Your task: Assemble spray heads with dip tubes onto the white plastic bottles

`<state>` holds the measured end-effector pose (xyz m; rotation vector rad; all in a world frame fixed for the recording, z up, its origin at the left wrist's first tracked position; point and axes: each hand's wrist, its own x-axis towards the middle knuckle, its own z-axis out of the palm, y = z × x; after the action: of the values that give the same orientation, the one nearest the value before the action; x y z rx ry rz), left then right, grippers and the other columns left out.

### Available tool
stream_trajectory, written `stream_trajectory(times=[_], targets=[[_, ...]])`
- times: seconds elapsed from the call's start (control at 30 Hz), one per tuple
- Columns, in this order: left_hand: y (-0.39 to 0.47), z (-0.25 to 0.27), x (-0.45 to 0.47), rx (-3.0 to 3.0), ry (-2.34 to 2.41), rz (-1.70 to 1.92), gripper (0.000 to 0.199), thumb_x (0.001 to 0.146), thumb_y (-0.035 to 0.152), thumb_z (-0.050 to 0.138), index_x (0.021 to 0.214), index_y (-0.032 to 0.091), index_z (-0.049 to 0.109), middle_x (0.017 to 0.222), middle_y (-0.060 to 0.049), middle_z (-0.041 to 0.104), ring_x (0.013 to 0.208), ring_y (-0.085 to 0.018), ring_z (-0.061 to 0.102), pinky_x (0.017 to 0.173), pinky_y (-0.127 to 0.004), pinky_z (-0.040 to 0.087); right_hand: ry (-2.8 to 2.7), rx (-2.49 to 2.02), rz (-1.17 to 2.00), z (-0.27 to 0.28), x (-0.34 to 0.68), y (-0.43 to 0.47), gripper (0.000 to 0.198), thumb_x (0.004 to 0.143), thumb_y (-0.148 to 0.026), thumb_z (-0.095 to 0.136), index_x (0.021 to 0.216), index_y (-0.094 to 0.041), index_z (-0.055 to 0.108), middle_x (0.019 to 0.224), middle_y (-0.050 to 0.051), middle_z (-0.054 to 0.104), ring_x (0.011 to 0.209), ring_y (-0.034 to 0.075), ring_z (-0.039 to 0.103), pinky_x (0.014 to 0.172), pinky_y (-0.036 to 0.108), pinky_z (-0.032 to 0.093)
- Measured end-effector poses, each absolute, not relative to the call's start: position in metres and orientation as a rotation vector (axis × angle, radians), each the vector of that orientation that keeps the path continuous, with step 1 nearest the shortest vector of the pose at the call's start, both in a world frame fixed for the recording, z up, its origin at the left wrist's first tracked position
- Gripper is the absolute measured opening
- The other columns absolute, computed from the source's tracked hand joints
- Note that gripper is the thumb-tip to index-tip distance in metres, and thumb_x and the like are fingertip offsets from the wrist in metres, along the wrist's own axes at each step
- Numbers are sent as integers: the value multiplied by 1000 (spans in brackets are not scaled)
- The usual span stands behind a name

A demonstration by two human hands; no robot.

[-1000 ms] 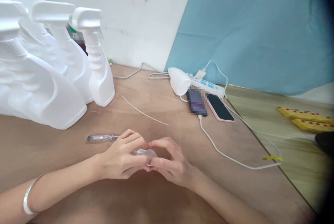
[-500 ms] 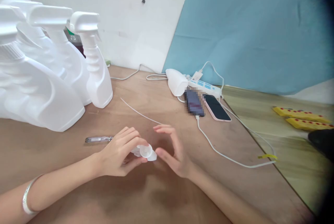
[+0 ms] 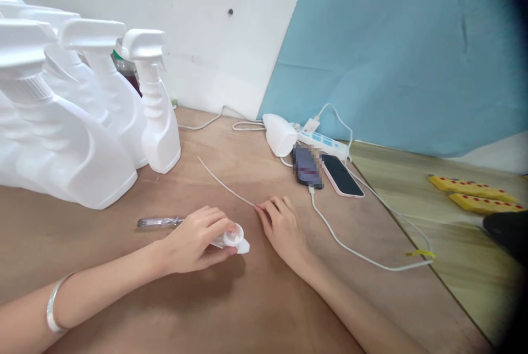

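1. The head view looks forward and down across the table from the wearer's side.
2. It sits near: left hand and right hand fall below the frame's middle.
3. Wall and cloth cross the top; floor shows at the right.

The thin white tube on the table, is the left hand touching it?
No, the right hand is at the near end of the thin white tube, while the left hand holds a white plastic piece.

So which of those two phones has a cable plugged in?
The left phone, screen purplish: a white cable enters its near end. The pink-edged phone beside it shows no plug there.
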<state>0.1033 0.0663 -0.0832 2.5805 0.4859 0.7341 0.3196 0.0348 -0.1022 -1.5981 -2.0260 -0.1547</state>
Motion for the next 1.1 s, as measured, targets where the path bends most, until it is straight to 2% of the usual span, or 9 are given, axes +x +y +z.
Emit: stream_trajectory(times=[0.07,0.17,0.33,0.47,0.8,1.1], targets=[[66,-84,102,2500,531,771,22,81,29,55,97,16,47,84,-3,61,71,-15,55,66,-27,42,-1965,-1580,-48,-102,320,34,24,90,-25,41,72,-18,56,71,6,53,70,21,48,63,34,39],[64,-85,101,2357,623,801,32,77,33,62,100,17,46,90,-2,63,73,-13,59,65,-24,45,-1778,-1599,240,-100,322,34,22,91,-30,40,79,-18,54,75,4,56,70,18,52,64,31,41],[63,-86,101,2309,684,783,29,74,35,65,94,19,52,85,1,65,72,-12,61,64,-23,45,-1383,-1495,659,-98,319,35,23,87,-40,46,81,-19,54,69,-1,55,64,13,52,59,25,42],[64,-88,102,2323,690,817,30,73,35,66,94,19,52,83,1,66,71,-13,61,64,-23,45,-1189,-1294,870,-98,309,33,21,82,-39,53,78,-18,52,64,-1,56,55,11,51,55,24,43],[62,-88,104,2316,693,843,27,75,33,64,94,18,52,79,1,65,66,-11,61,58,-20,44,-1141,-1014,1109,-101,282,18,15,77,-30,61,70,-19,54,73,-2,49,59,9,47,54,21,42],[61,-91,105,2403,668,881,26,76,35,63,93,18,53,76,0,65,65,-12,60,58,-22,43,-1226,-1047,1069,-96,275,15,12,79,-28,59,71,-19,56,71,-1,52,63,10,50,56,21,42]])
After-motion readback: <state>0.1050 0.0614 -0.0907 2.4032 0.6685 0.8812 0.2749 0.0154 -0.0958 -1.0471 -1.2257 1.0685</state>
